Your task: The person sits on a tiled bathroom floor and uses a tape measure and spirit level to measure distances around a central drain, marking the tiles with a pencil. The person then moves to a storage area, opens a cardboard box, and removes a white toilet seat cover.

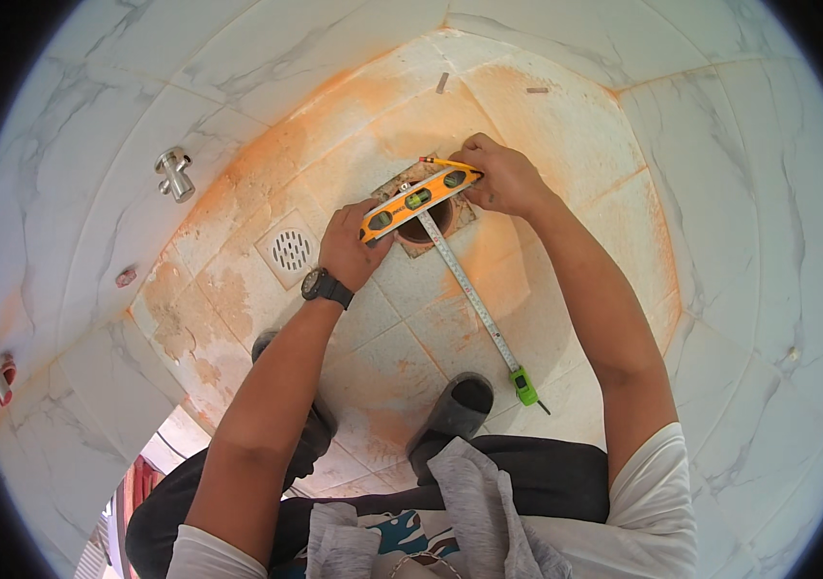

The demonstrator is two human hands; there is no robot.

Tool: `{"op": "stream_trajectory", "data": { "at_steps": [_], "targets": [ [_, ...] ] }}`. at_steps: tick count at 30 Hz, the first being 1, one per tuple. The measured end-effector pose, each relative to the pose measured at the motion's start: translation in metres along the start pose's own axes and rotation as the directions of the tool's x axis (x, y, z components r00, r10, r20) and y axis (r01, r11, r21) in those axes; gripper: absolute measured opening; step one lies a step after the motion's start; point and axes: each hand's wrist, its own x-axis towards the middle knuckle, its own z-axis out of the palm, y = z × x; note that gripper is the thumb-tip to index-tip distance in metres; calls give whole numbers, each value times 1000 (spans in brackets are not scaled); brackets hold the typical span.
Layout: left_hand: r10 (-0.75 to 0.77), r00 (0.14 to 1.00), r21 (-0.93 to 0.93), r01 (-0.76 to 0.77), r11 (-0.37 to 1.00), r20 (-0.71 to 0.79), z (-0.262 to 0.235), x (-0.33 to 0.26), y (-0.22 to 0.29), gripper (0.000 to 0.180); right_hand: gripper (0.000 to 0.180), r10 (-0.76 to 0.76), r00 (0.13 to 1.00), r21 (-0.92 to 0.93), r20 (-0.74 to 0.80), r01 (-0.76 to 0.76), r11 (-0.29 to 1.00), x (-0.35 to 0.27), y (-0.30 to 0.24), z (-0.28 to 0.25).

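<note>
We count two hands [349, 246], one yellow spirit level [418, 200], one tape measure [474, 301], one floor drain [290, 250], two dark shoes [455, 410], one wristwatch [325, 287], one wall valve [175, 174]

White marble-patterned wall tiles [238, 58] with grey veining close in a small corner. The pale tiled floor [383, 357] is stained orange and holds a square metal floor drain [290, 250]. A chrome wall valve [175, 175] juts out on the left wall.

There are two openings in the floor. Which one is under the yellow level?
The round pipe hole in the broken tile, between both hands. The yellow level lies across it. The other, a square grated drain, sits uncovered beside the left hand.
</note>
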Motion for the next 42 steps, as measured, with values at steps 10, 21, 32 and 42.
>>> {"op": "stream_trajectory", "data": {
  "at_steps": [10, 21, 32, 42],
  "targets": [
    [8, 1000, 19, -8, 1000, -15, -1, 4, 2, 49, 48, 15, 1000, -72, 9, -15, 997, 6, 1, 0],
    [-22, 1000, 17, 22, 1000, 7, -3, 6, 4, 50, 51, 24, 997, -149, 73, -13, 989, 11, -3, -8],
    [-11, 1000, 55, 12, 998, -20, -1, 3, 1, 49, 39, -51, 997, -41, 50, 53, 998, 14, 11, -11],
    [-30, 999, 5, 30, 1000, -11, 2, 3, 2, 50, 44, -38, 996, -65, 82, 43, 997, 14, 9, -14]
  ]
}}
